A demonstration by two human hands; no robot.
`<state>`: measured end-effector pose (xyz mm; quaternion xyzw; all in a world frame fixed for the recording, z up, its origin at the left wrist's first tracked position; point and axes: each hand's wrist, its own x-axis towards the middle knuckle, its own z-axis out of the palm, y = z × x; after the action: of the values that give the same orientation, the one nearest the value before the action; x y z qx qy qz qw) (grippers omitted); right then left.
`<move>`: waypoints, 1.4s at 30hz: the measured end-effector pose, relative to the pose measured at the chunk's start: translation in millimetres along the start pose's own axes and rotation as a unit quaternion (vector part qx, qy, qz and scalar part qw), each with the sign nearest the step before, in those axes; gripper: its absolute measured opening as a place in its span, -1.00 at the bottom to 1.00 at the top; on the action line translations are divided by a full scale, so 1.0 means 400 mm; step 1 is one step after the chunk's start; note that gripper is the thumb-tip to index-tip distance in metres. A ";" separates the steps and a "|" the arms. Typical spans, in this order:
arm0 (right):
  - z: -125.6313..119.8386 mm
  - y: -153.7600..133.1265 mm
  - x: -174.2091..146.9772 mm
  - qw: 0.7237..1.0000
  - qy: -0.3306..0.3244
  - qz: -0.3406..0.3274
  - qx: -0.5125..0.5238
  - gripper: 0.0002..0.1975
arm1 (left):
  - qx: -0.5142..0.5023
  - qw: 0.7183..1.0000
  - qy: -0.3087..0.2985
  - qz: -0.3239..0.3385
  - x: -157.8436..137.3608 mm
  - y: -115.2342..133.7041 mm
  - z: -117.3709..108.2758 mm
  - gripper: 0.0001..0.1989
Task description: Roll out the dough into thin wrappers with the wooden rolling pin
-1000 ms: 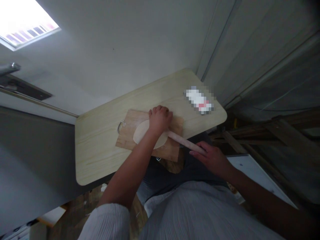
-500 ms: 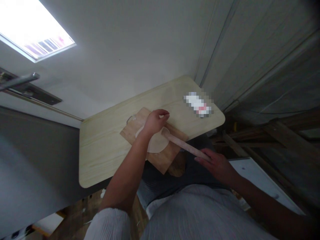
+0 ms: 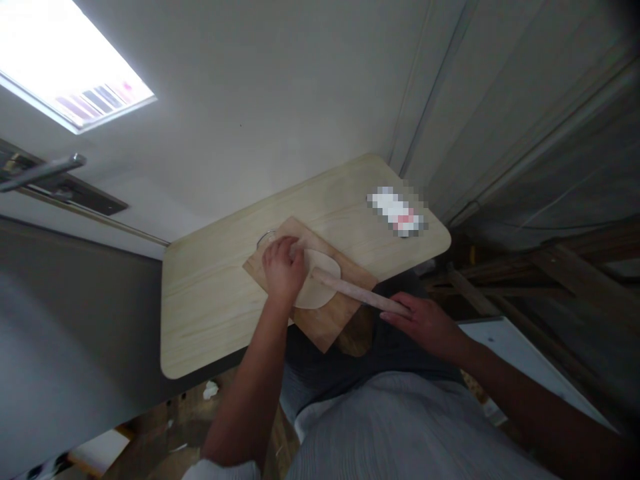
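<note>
A pale round sheet of dough (image 3: 325, 265) lies on a brown square board or mat (image 3: 327, 323), whose near corner hangs past the table edge. My left hand (image 3: 285, 270) is over the dough's left side, fingers curled down and closed at its edge; the fingertips are partly hidden. My right hand (image 3: 425, 325) is closed around the near end of a wooden rolling pin (image 3: 363, 291). The pin's far end rests on the middle of the dough, slanting toward me. The metal rim of a round object (image 3: 265, 236) shows just beyond my left fingers.
The light wooden table (image 3: 210, 300) stands against a white door with a metal handle (image 3: 47, 172). A blurred-out white item (image 3: 397, 210) lies at the table's right end. Dark wooden beams (image 3: 570, 273) and a white panel (image 3: 525, 360) are at the right.
My left hand has moved left, from the dough's far right side to its left side, and its fingers have curled down. The rolling pin and right hand have shifted slightly left.
</note>
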<state>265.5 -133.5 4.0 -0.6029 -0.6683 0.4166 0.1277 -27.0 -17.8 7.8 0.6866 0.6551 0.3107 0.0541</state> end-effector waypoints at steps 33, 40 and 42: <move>-0.019 0.019 0.021 0.995 0.025 0.075 0.059 -0.56 | 0.118 0.979 -0.145 0.082 0.061 0.126 0.118 -0.62; -0.026 0.052 0.048 0.991 0.055 0.077 0.095 -0.56 | 0.120 0.982 -0.124 0.075 0.094 0.138 0.147 -0.62; -0.029 0.060 0.057 0.989 0.065 0.088 0.103 -0.56 | 0.115 0.984 -0.118 0.073 0.106 0.143 0.158 -0.63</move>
<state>284.6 -109.9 -13.3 -0.6686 -0.5568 0.4528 0.1947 51.6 35.0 -0.1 0.7662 0.6235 0.1530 0.0287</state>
